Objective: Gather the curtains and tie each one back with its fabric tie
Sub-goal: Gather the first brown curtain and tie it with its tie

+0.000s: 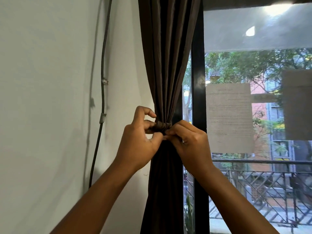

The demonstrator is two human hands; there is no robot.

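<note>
Hanging between a plain white wall on the left and a black window frame on the right, the dark brown pleated fabric curtain is already bunched into one narrow column, so there's open wall to the left and bare glass to the right. A thin black cable clipped to the wall runs down well left of it. The matching brown fabric tie is wrapped round the curtain's pinched waist, right between both hands. Left hand has its fingers curled onto the tie's left side, index finger lifted off. Right hand is pinching the tie's right end with its fingertips. Sheets of paper are stuck on the window glass.
</note>
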